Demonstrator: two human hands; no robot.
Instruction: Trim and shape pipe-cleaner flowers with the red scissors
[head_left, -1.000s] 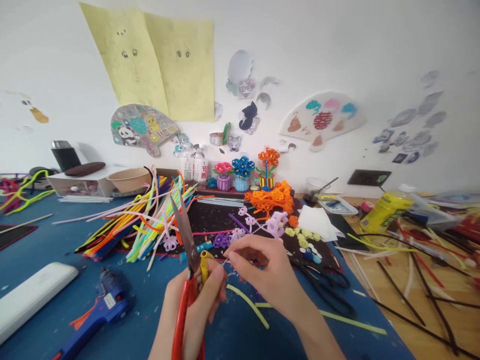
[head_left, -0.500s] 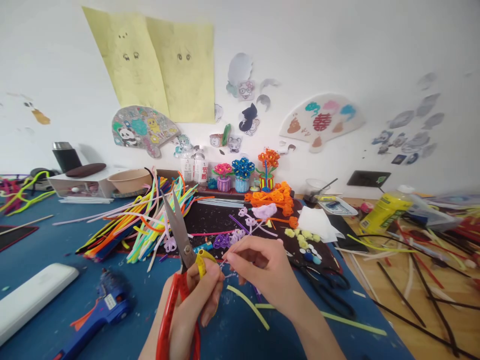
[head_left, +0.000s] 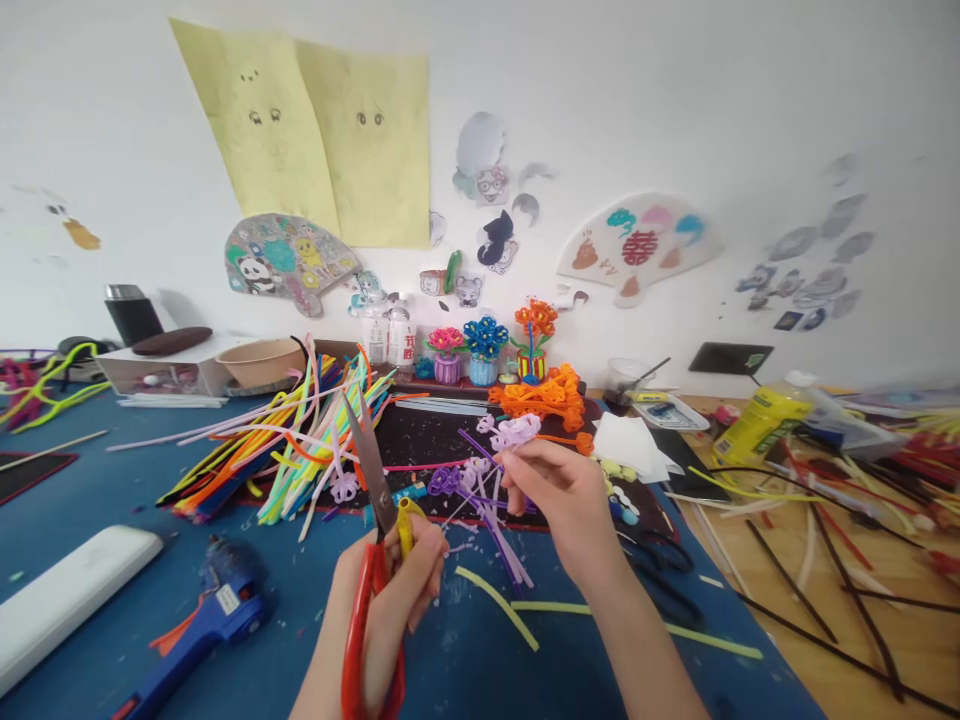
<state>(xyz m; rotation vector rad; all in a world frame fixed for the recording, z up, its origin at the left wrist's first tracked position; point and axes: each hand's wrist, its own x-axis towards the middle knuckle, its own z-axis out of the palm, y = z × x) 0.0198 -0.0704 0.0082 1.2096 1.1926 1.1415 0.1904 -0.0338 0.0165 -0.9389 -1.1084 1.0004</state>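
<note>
My left hand grips red-handled scissors with their blades closed and pointing up and away. A short yellow pipe-cleaner piece sticks up between its fingers. My right hand is pinched on a lilac pipe-cleaner flower with looped petals, held above the black mat. Its loose purple and lilac stems trail down toward the blue tabletop.
A pile of coloured pipe cleaners lies left of the mat. A blue glue gun and a white case sit at the near left. Orange flowers, small potted flowers, black scissors and a yellow bottle lie right.
My right hand moved up and to the right, away from the left hand, lifting the lilac flower with its stems. The scissors tilted slightly but stayed in my left hand.
</note>
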